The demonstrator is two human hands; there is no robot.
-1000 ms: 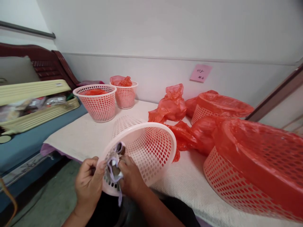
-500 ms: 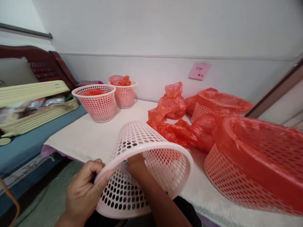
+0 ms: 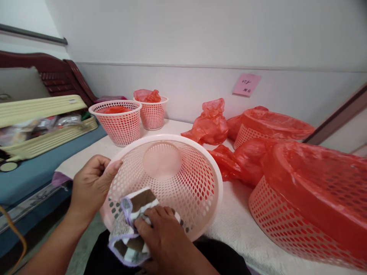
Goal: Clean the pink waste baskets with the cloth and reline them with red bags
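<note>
A pale pink perforated plastic basket (image 3: pixel 200 179) is tilted with its mouth toward me, above my lap at the table's edge. My left hand (image 3: pixel 93 183) grips its rim on the left side, thumb over the edge. My right hand (image 3: pixel 160 229) holds a striped cloth (image 3: pixel 142 200) with brown, white and grey bands and purple edging, at the near lower side of the basket's mouth. Part of the cloth hangs over the rim. The basket's inside looks bare, its round solid bottom showing at the back.
On the white-covered table (image 3: pixel 232 217), a large basket lined with red plastic (image 3: pixel 286 221) stands at right, another lined basket (image 3: pixel 249 135) behind it. Crumpled red bags (image 3: pixel 210 122) lie mid-table. Two smaller baskets (image 3: pixel 122 128) stand back left. A pink note (image 3: pixel 246 84) is on the wall.
My right hand has come out from inside the basket to its near rim, and the cloth is now in plain view. The basket has turned so its mouth faces me.
</note>
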